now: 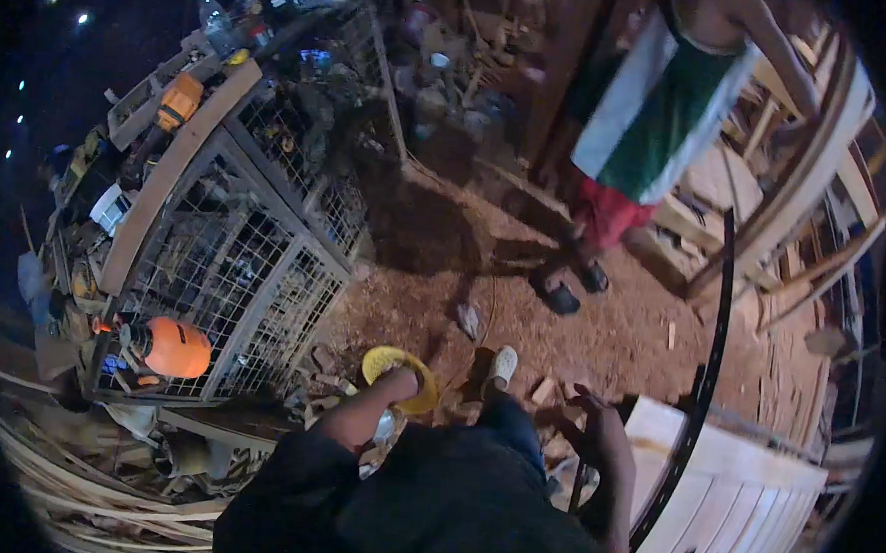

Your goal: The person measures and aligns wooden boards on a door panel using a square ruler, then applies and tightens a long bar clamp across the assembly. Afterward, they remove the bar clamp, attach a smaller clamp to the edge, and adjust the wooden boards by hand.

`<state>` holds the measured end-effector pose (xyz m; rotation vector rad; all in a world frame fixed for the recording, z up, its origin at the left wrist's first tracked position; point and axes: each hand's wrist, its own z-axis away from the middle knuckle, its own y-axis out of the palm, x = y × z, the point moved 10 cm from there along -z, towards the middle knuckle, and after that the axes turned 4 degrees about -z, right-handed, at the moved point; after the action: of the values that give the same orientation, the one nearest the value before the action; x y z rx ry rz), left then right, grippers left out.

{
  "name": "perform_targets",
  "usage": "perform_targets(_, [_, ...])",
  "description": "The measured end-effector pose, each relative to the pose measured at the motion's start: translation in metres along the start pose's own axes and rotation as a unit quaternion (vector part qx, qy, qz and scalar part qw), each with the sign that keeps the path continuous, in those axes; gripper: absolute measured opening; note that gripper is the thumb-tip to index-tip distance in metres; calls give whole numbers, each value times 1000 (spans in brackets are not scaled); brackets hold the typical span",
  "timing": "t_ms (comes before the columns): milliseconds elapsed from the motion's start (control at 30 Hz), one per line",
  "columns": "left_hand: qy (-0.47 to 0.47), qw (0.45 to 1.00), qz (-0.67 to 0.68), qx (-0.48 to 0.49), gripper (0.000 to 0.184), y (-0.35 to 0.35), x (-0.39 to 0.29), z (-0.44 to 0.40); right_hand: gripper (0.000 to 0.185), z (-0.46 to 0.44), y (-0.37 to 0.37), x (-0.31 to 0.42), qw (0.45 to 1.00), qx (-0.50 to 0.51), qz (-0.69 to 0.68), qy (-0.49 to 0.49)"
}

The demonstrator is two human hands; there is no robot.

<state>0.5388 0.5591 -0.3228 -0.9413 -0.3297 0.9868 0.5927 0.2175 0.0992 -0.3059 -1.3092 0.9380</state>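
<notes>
My left hand (404, 382) reaches down at a yellow, round, shallow thing (387, 358) with a rim. The hand looks closed on it, though the fingers are mostly hidden. My right hand (600, 430) hangs empty at my right side, fingers apart, beside a stack of pale planed boards (722, 501). Below, a light-coloured shoe (503, 364) of mine stands on the ground, which is strewn with wood chips (411, 305).
At left, a wire-mesh cage (234, 256) with a wooden top edge carries an orange sprayer-like bottle (179, 348). Another person (642, 117) stands ahead near stacked timber (803, 195). A black strip (711, 371) runs alongside the boards. Wood scraps (547, 390) lie near my feet.
</notes>
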Motion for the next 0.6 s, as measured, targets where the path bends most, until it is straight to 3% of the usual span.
perform_targets(33, [-9, 1000, 22, -4, 32, -19, 8, -2, 46, -31, -2, -1, 999, 41, -10, 26])
perform_targets(133, [-31, 995, 94, -15, 28, -71, 24, -8, 48, -126, -20, 11, 992, 71, 80, -63])
perform_targets(233, [-57, 969, 157, -180, 23, -101, 55, -21, 47, -216, -46, 29, 980, 80, 128, -127])
perform_targets(300, [-163, 930, 301, -131, 20, -126, 95, -19, 40, -264, -64, 69, 960, 72, 159, -219])
perform_targets(400, [-244, 885, 296, -265, 29, -154, 128, -18, 49, -334, -67, 109, 952, 129, 167, -220])
perform_targets(500, [-327, 813, 270, -399, 40, -146, 197, -11, 42, -400, -47, 149, 922, 189, 230, -247])
perform_targets(600, [-379, 657, 517, -396, 46, -53, 264, -18, 41, -446, -20, 244, 857, 207, 323, -344])
